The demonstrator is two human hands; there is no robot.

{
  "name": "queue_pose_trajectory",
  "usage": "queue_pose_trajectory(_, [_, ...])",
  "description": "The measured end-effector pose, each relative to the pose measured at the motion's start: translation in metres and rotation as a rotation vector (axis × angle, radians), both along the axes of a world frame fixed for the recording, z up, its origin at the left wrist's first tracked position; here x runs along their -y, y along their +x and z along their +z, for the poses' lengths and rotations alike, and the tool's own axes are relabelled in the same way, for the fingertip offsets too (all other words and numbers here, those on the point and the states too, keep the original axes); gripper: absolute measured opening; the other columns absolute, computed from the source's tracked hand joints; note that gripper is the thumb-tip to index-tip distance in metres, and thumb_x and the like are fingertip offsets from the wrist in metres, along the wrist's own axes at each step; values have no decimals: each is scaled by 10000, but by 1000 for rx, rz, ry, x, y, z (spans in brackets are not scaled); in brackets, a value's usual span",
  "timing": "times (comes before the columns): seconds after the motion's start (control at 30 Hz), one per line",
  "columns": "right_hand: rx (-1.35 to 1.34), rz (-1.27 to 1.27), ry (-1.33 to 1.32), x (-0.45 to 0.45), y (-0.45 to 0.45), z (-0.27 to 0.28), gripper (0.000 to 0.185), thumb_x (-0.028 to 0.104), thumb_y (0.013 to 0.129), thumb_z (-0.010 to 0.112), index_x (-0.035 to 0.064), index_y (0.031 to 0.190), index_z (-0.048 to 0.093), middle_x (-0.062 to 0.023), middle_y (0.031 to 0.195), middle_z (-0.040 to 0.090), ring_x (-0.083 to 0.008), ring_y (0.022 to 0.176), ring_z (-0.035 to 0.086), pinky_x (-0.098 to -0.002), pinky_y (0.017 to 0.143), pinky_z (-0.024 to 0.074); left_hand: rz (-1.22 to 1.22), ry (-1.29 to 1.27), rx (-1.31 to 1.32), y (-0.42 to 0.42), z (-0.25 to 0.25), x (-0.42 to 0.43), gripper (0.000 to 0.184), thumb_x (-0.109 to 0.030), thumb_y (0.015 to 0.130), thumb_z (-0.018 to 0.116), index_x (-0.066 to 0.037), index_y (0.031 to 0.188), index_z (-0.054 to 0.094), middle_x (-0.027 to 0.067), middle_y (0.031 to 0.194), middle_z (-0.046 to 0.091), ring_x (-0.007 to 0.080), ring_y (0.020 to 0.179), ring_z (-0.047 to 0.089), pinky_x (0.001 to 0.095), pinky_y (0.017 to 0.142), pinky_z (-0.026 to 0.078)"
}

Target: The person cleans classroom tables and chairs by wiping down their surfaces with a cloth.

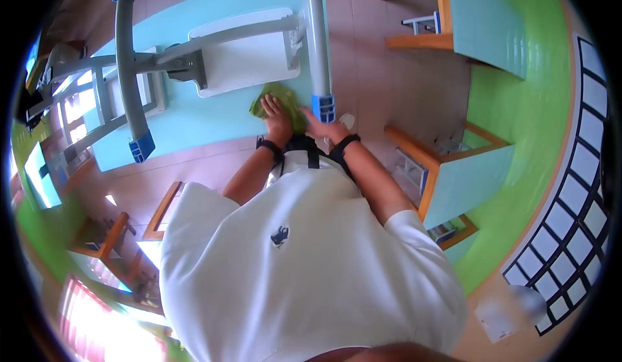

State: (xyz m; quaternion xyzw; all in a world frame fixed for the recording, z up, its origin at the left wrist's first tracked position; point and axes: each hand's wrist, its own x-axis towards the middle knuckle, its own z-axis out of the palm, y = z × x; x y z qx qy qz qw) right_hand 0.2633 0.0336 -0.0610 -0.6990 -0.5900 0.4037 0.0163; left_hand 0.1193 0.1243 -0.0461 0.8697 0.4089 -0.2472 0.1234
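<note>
My left hand (277,123) lies on a crumpled green cloth (275,96), its fingers stretched out over it. The cloth rests at the near edge of a light-blue table (214,125). Close by on the right, my right hand (329,130) is beside the cloth, just behind the blue-capped foot of a grey metal leg (317,57). Part of its fingers is hidden there, so its grip does not show. That leg belongs to an upturned chair with a white seat (249,57), which lies on the tabletop.
Another upturned chair frame (133,70) with blue caps spans the left of the table. Wooden-edged desks with pale blue panels (476,174) stand along the right, by a green wall (538,122). More desks (107,245) are at the lower left. The floor is tiled.
</note>
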Motion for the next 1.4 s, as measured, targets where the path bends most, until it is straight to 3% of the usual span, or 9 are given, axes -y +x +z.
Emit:
queue_pose_trajectory(0.07, [12,48,37,16,-8,28,383,387,695,726,65,897,677,-181,932,674,-350,888,646,-447,787,523,61,-167,-295,28,32,10,844,-395,882,495,107,1444,114,364,1492,14,574,1359,19,596,996,343])
queue_pose_trajectory(0.23, [-27,103,262,-8,-7,43,474,432,549,827,73,813,665,-158,845,661,-350,839,648,-440,746,525,240,-137,-141,20,34,26,881,-428,853,517,146,1416,158,389,1477,32,572,1361,28,607,989,343])
queue_pose_trajectory(0.37, [-90,203,98,-19,-13,37,462,429,565,820,77,814,652,-157,854,656,-352,841,644,-451,731,522,224,214,104,-20,-81,58,890,-173,696,697,186,1360,227,394,1399,263,519,1300,301,558,1065,306])
queue_pose_trajectory(0.47, [-174,354,-23,-9,1,42,298,316,674,749,79,835,667,-176,865,662,-362,845,652,-464,725,528,287,8,168,-4,5,60,1099,-212,634,799,171,1400,108,388,1471,41,520,1385,68,567,1085,247])
queue_pose_trajectory(0.57, [-222,439,106,22,15,16,206,229,703,692,79,842,670,-183,848,664,-366,823,656,-469,715,529,190,178,111,6,-18,90,1169,-245,621,823,147,1417,63,380,1478,13,516,1389,26,573,1099,202])
queue_pose_trajectory(0.63, [-308,433,80,35,36,20,170,195,692,660,65,802,665,-177,809,666,-366,786,659,-486,685,525,396,-139,168,32,11,101,1304,-287,558,868,138,1417,-17,364,1483,-80,499,1393,-69,588,1114,112])
queue_pose_trajectory(0.9, [-284,336,297,42,109,5,159,182,741,617,56,838,608,-164,765,654,-393,744,641,-497,638,511,623,-70,83,93,40,113,1246,-297,610,839,180,1388,-9,396,1465,-72,515,1389,-26,605,1072,229])
queue_pose_trajectory(1.13, [-362,292,175,-37,191,27,239,113,824,540,32,1039,476,-212,826,630,-430,787,609,-543,657,471,743,98,246,162,7,71,766,-101,806,496,176,1396,95,350,1492,29,488,1402,15,596,1098,152])
queue_pose_trajectory(1.4, [-347,326,382,-123,258,23,274,59,830,518,31,1095,455,-234,1082,553,-415,940,579,-514,780,461,567,179,224,248,-6,-49,780,-230,833,529,134,1417,162,302,1513,83,423,1421,71,556,1114,152])
